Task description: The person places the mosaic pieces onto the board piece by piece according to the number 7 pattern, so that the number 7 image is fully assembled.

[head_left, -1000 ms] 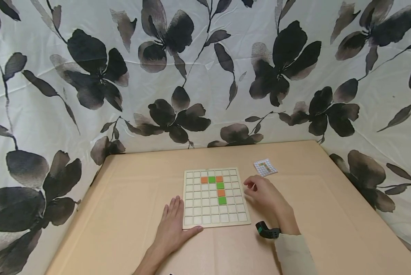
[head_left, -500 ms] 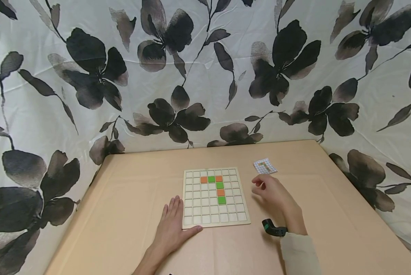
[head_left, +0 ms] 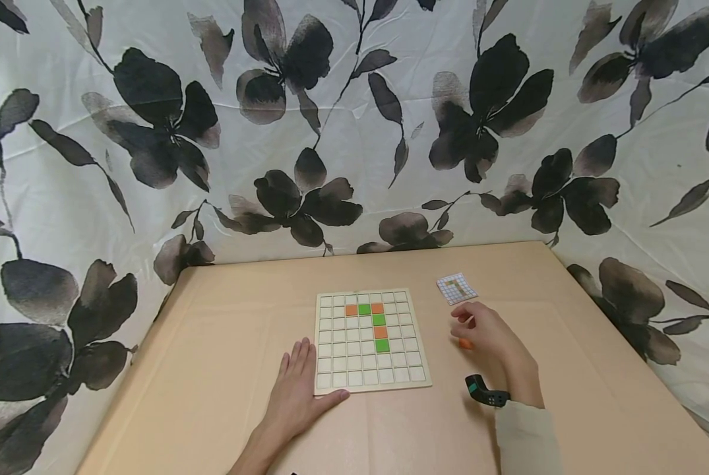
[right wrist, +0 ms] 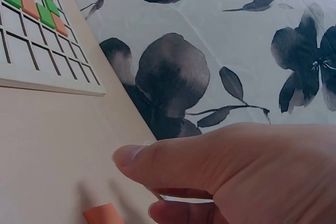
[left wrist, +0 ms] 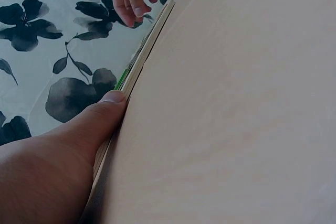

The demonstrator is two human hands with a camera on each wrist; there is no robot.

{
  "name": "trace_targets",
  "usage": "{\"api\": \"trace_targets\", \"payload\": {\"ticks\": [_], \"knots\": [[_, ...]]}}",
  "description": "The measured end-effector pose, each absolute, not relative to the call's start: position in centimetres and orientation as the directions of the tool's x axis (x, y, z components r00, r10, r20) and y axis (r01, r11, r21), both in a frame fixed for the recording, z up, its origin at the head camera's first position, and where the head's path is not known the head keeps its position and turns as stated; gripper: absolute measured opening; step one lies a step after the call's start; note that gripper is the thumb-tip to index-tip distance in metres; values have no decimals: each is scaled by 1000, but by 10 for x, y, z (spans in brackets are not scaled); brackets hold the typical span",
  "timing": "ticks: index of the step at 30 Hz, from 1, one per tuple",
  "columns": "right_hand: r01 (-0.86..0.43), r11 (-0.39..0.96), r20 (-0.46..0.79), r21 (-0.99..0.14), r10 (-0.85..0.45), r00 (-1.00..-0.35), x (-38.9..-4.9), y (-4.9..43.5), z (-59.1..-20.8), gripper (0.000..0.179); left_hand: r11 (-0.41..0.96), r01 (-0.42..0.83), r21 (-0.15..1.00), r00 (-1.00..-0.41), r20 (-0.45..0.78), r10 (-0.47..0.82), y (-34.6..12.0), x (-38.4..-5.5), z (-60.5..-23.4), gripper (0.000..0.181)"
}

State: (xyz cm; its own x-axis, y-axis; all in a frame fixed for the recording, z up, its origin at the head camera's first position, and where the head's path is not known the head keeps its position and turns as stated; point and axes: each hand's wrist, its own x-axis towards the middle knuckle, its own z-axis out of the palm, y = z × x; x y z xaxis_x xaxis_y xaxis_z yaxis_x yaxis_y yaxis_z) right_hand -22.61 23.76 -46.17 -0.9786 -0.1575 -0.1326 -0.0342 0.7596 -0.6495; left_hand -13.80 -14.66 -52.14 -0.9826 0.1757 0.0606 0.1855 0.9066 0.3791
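A pale grid board (head_left: 339,364) lies on the table, with several orange and green square tiles (head_left: 380,332) set in its cells in a hooked line. My left hand (head_left: 295,389) rests at its left front corner, fingers straight along the side. In the left wrist view the thumb (left wrist: 107,106) touches the board's edge. My right hand (head_left: 491,333) hovers right of the board, fingers loosely bent, nothing visible between them. Just below it lies a loose orange tile (head_left: 465,344), partly hidden; in the right wrist view this orange piece (right wrist: 104,214) sits apart from the thumb.
Behind the right hand lies a small card (head_left: 457,289) printed with a coloured grid pattern. A dark band (head_left: 485,392) is on the right wrist. Floral cloth (head_left: 354,132) hangs along the back and sides of the table (head_left: 212,330).
My right hand has moved right, away from the board, and the loose orange tile now shows beneath it. The left hand and the tiles on the board stay put.
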Motion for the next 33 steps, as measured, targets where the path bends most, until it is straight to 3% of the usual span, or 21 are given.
{"api": "trace_targets", "payload": {"ticks": [13, 33], "knots": [[62, 760, -246, -647, -131, -960, -221, 245, -463, 34, 905, 190, 382, -982, 68, 178, -147, -138, -521, 118], [99, 748, -293, -656, -131, -947, -218, 249, -468, 31, 903, 192, 383, -981, 76, 176, -147, -138, -522, 118]]}}
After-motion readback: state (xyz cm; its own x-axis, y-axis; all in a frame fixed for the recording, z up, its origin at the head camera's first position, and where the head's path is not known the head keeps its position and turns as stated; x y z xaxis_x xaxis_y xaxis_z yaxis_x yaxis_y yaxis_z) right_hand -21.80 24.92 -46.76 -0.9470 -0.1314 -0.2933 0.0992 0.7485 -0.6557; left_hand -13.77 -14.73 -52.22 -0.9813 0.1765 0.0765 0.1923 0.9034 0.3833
